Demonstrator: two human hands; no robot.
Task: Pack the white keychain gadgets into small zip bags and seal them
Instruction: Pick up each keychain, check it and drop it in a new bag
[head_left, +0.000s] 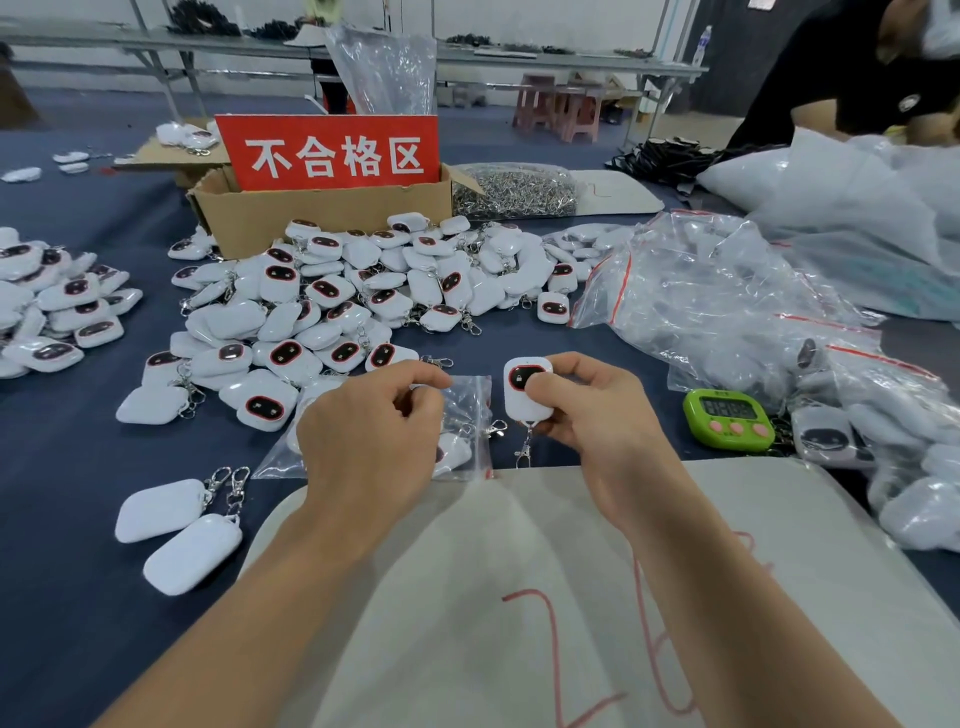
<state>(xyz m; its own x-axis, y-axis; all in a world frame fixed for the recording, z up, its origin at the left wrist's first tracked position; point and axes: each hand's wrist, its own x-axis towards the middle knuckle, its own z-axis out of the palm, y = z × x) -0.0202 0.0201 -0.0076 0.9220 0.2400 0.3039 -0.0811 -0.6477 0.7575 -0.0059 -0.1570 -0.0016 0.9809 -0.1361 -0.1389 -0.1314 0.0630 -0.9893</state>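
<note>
L hand (374, 441): fingers curled, thumb + forefinger pinching the top edge of a small clear zip bag (470, 402). R hand (597, 415): fingers wrapped on one white keychain gadget (522, 387), upright, dark face toward cam, just right of the bag, its metal clasp (524, 452) dangling below. Big pile of gadgets (332, 301) on the blue tabletop (67, 597) beyond the L fingers. Green timer (727, 418) sits right of the R fingers.

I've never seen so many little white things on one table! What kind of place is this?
Probably a packing workshop or small factory. A heap of white keychain gadgets lies on the table, clear zip bags pile at the right, and a cardboard box carries a red sign reading reject area.
</note>
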